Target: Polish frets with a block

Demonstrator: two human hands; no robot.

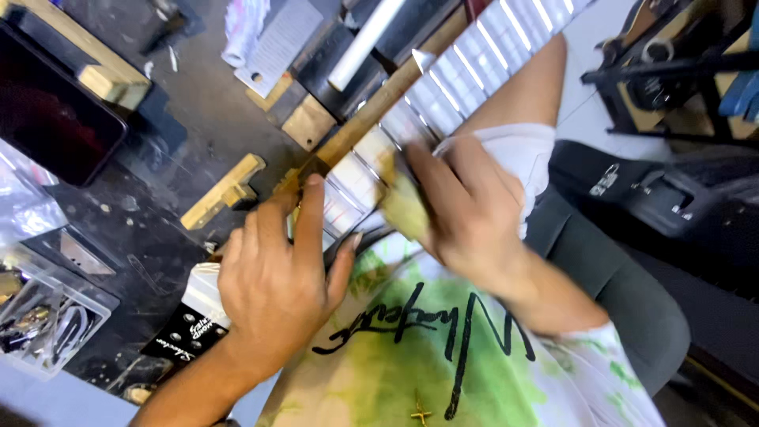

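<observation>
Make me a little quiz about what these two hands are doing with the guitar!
1. True or false: the left hand lies flat on the dark bench, away from the guitar neck.
2. What does the right hand press on the taped fretboard? A) a hammer B) a yellowish pad C) a paintbrush
3. Fill in: the clear plastic box of small metal parts sits on the person's ___ side.

Key: 1 false, it grips the neck; 2 B; 3 left.
</observation>
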